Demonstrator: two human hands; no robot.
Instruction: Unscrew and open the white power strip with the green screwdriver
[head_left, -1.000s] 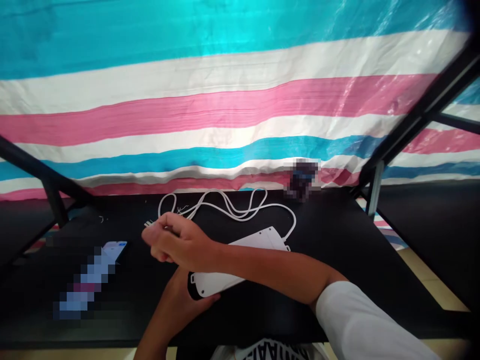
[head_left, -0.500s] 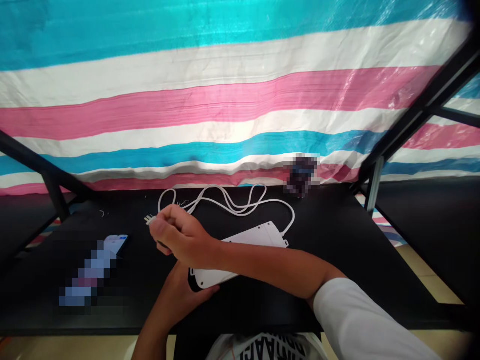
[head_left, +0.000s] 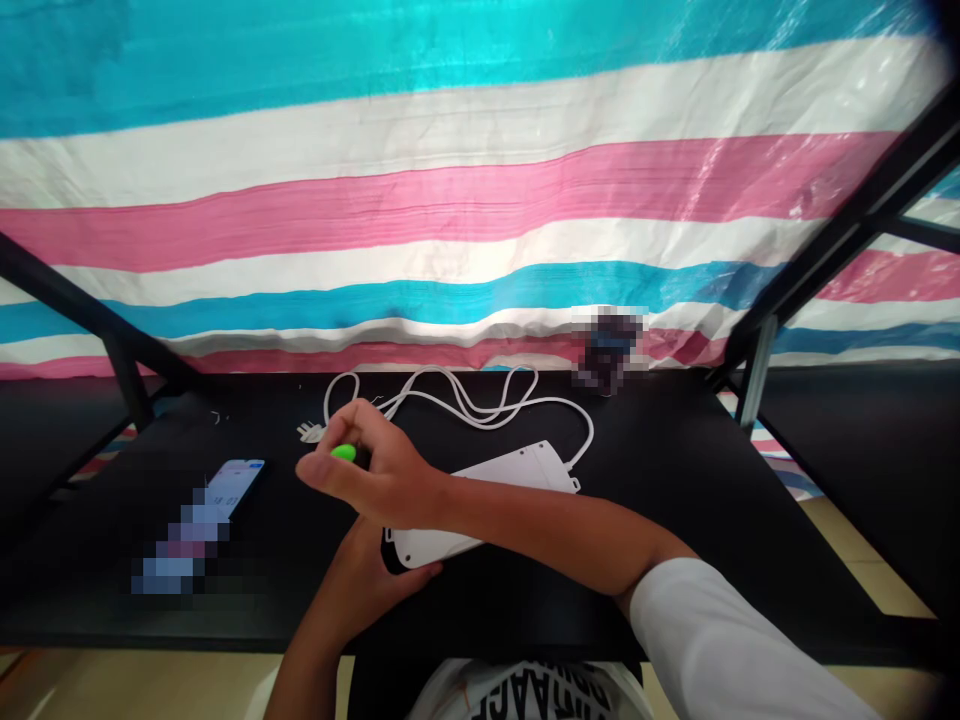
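A white power strip (head_left: 517, 468) lies face down and slanted on the black table, with screw holes along its back. My left hand (head_left: 364, 570) grips its left end, thumb along the near edge. Over that same end, my right hand (head_left: 390, 465) is closed around what looks like a screwdriver (head_left: 343, 453); only its bright green handle end and a dark part show. Its shaft and tip are hidden, and my right forearm covers the strip's middle. From the strip's far right end a white cord (head_left: 480, 425) loops back to a plug (head_left: 309, 432) beyond my right hand.
A phone (head_left: 238, 482) with its screen lit, partly pixelated, lies left on the black table (head_left: 675, 520). A pixelated dark object (head_left: 609, 350) stands at the back edge. Black frame bars (head_left: 810, 245) slope up at both sides, and a striped plastic sheet (head_left: 450, 200) hangs behind.
My right hand has turned and its fingers have loosened slightly, bringing the green handle end into sight. My left hand keeps its hold on the strip. The view has shifted slightly.
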